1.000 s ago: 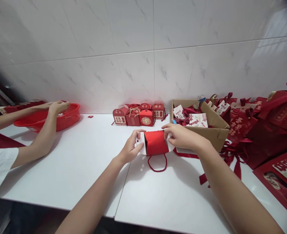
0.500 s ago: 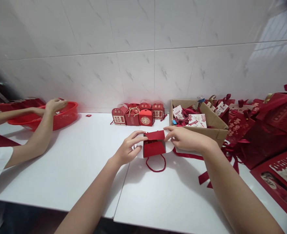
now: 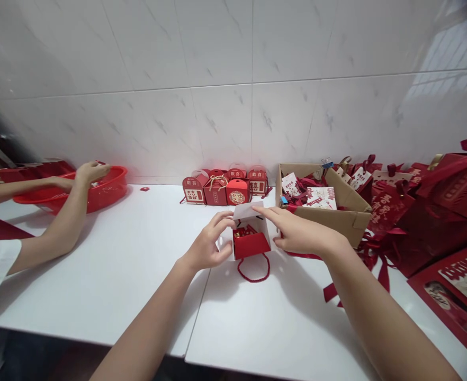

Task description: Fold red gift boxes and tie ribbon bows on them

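Observation:
A small red gift box (image 3: 251, 246) stands on the white table with its top flaps apart. Small red and gold items show inside, too small to name, and a red cord handle loops out in front. My left hand (image 3: 212, 241) grips the left side of the box, fingers and thumb curled at its white flap. At the right side, my right hand (image 3: 303, 228) holds the box, its index finger stretched to the raised rear flap, white inside, and its thumb low by the side flap.
Several finished red boxes (image 3: 216, 190) stand by the wall. A cardboard box (image 3: 347, 225) holds tags and red ribbons, with red gift bags (image 3: 443, 185) further right. On the left, another person's arms (image 3: 69, 225) reach over a red basin (image 3: 112, 193).
The rear flap, folded inward before, now stands up and back, baring the small items inside. My right index finger has moved left along that flap. The other person's arms look unmoved.

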The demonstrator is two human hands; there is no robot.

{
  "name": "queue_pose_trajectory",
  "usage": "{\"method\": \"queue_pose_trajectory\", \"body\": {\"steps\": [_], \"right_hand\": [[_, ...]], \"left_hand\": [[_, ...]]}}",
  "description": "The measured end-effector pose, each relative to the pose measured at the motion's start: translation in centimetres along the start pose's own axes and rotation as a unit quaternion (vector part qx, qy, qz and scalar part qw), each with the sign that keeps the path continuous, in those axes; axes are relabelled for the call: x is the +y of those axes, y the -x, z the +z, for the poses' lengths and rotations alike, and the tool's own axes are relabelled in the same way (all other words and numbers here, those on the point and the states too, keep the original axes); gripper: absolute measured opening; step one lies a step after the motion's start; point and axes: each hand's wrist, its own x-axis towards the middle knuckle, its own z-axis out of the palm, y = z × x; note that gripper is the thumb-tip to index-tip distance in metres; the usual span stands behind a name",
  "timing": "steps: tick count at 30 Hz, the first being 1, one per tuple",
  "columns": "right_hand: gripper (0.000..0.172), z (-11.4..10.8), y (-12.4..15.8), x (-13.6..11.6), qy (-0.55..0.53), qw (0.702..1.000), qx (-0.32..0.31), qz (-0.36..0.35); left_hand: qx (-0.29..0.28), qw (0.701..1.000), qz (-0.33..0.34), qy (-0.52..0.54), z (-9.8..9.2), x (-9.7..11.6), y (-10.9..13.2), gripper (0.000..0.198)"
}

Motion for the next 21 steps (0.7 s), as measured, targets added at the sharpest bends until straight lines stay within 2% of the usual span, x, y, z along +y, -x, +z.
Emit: {"method": "queue_pose_trajectory", "body": {"steps": [2, 5, 7, 11, 13, 18, 21], "right_hand": [[0.083, 0.3, -0.2, -0.2, 0.02, 1.0, 0.0, -0.001], [0.075, 0.8, -0.5, -0.1, 0.066, 0.998, -0.024, -0.004], [0.07, 1.0, -0.6, 0.2, 0.071, 0.997, -0.031, -0.014], [0.053, 1.0, -0.6, 1.0, 0.04, 0.997, -0.025, -0.069], [0.051, 0.9, -0.5, 1.1, 0.04, 0.995, -0.029, -0.082], [0.056, 0.8, -0.4, 0.5, 0.071, 0.995, -0.068, -0.034], [0.05, 0.8, -0.4, 0.5, 0.059, 0.995, -0.058, -0.046]], "left_hand": [[-0.018, 1.0, 0.0, -0.006, -0.1, 0.1, 0.1, 0.057], [-0.016, 1.0, 0.004, -0.002, -0.1, 0.1, 0.2, 0.073], [-0.016, 1.0, 0.002, -0.005, -0.1, 0.0, 0.3, 0.076], [-0.01, 1.0, -0.001, -0.013, -0.2, 0.0, 0.3, 0.077], [-0.01, 1.0, -0.008, -0.018, -0.3, 0.0, 0.2, 0.076], [-0.008, 1.0, -0.017, -0.021, -0.4, 0.2, 0.1, 0.074], [-0.004, 1.0, -0.016, -0.017, -0.3, 0.3, 0.0, 0.074]]}}
